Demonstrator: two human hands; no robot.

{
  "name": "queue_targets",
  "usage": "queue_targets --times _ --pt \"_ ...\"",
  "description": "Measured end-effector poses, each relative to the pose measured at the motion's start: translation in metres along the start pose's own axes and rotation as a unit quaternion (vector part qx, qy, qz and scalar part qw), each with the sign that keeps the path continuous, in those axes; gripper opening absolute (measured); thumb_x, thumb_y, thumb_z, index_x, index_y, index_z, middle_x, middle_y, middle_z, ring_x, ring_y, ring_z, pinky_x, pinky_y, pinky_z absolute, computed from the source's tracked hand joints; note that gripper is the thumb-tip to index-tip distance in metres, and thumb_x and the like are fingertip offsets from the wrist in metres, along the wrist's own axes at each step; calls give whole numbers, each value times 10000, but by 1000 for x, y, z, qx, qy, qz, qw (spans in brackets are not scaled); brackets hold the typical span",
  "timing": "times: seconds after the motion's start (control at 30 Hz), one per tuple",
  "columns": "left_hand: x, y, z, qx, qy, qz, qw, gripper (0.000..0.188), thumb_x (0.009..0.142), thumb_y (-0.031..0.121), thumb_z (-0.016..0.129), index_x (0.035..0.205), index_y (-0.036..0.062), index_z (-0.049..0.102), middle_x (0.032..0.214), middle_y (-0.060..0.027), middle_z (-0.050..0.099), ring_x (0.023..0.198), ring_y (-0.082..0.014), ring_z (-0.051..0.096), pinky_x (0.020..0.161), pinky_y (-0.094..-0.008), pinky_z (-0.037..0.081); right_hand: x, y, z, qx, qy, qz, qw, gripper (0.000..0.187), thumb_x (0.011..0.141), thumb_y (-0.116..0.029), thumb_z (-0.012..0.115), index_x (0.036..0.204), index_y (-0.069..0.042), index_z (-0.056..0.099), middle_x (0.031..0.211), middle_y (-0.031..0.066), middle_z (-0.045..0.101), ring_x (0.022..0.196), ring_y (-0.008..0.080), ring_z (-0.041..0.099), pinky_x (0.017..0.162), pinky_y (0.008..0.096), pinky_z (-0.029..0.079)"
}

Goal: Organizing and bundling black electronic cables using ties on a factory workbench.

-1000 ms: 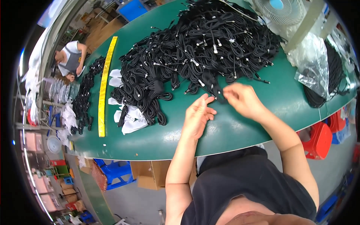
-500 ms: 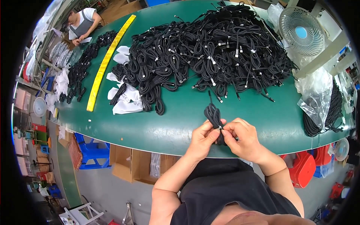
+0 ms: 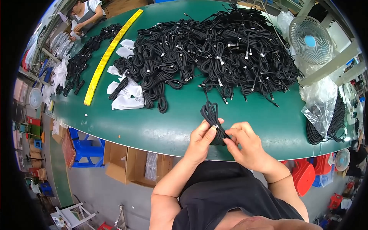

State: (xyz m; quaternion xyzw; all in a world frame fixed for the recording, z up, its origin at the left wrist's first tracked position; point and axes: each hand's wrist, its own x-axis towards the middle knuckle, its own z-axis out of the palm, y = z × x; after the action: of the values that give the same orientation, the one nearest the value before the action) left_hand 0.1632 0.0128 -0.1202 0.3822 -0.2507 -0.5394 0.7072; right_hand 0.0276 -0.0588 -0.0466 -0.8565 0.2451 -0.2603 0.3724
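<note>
A coiled black cable (image 3: pixel 210 112) is held over the near edge of the green table (image 3: pixel 172 130). My left hand (image 3: pixel 201 138) grips the bundle at its middle, thumb on top beside a small pale tie or connector. On the other side, my right hand (image 3: pixel 245 145) has its thumb and fingertips pinched at the bundle's lower right; what exactly lies between them is too small to make out. One cable end points away from me. Beyond my hands spreads a large heap of black coiled cables (image 3: pixel 226 50) with silvery plugs.
A yellow strip (image 3: pixel 111 53) runs along the table at left, near white bags (image 3: pixel 128 97). Someone in a grey apron (image 3: pixel 92 17) works at the far left. At right stand a fan (image 3: pixel 310 40) and plastic-covered cables (image 3: pixel 326 122). Cardboard boxes (image 3: pixel 130 165) sit below the table edge.
The bundle and my left hand have shifted slightly left, and the coil has tilted. My right fingers have slid away from the middle toward its lower right. The whole view has shifted a little.
</note>
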Motion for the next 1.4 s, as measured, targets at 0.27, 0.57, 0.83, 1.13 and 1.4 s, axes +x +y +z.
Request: queue_targets --times 0.27,0.57,0.83,1.13,1.4 --pt "-5 8 10 -85 -55 -50 994 252 913 165 462 1106 3 456 1005 -88 567 904 -173 565 800 -304 454 0 17 -14 -75 21 -121 990 315 704 -115 694 973 -23 558 925 116 540 778 252 581 573 319 474" --pt "-2 37 -11 367 -168 51 913 309 739 75 693 1027 8 604 747 -2 515 601 -69 456 515 -214 382 33 15 -38 -257 -140 -334 896 475 745 -394 594 1064 -46 542 921 102 521 950 245 533 836 423 400" --pt "5 43 0 13 -1 64 998 542 731 -16 670 1214 32 430 874 -27 548 721 -101 532 602 -227 457 18 26 -12 -275 -30 -254 927 529 686 -361 660 1051 4 541 772 64 442 628 182 484 494 270 430" --pt "4 16 -5 -93 -43 77 992 347 779 128 669 1070 -2 532 1042 -81 552 834 -126 559 645 -245 461 9 26 -4 -48 33 -218 974 353 675 -107 698 967 39 562 822 108 497 648 205 529 472 288 450" --pt "0 7 1 -42 -30 40 998 325 806 91 630 1097 -11 523 1041 -105 584 851 -149 575 676 -251 481 10 16 -8 -97 34 -178 979 220 683 13 649 878 23 548 784 105 496 606 234 553 477 309 458"
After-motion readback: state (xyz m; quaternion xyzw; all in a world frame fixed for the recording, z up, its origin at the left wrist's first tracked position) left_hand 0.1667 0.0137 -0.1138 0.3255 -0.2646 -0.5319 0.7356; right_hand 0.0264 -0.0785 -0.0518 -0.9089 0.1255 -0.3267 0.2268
